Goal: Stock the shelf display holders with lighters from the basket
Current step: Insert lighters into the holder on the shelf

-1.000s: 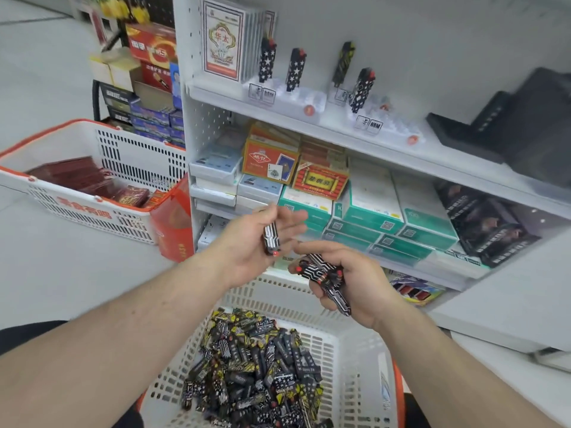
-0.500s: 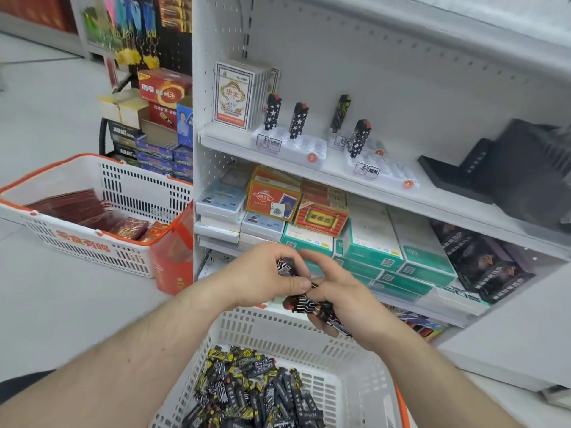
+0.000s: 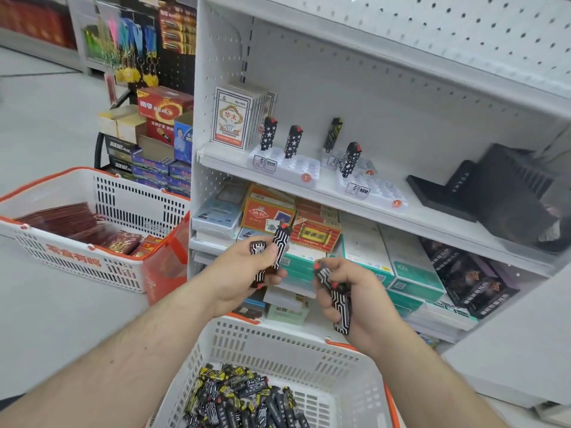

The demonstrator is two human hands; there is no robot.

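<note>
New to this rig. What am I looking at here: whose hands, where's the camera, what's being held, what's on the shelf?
No machine here: a person works bare-handed, and the single camera sits on their head, looking forward and down. The left hand holds a few black-and-white patterned lighters in its grip; the right hand grips more of the same kind. Below them, a white basket holds a heap of lighters. On the white shelf stand two clear display holders, the left holder and the right holder, each with two lighters upright and many slots unfilled. Card packs stand to their left.
</note>
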